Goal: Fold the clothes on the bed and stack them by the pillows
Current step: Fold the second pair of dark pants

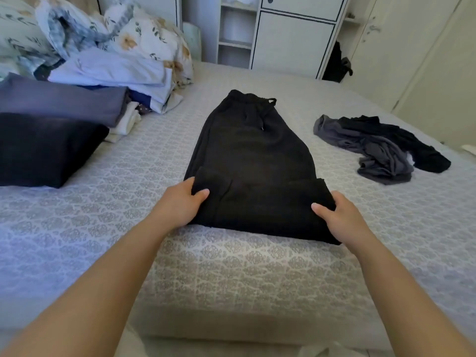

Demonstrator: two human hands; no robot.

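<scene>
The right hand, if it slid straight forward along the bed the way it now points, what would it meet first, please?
The right hand already grips the near fold of the black trousers, so it would push into that cloth first. Beyond the waistband, the line looks free across the bedspread; depth is uncertain.

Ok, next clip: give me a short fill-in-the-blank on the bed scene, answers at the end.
1. Both hands, left hand and right hand, grip the near end of the ____ trousers.
2. The trousers' drawstring waistband points ____ from the person.
3. The unfolded grey and black clothes lie to the ____ of the trousers.

Answers: black; away; right
</scene>
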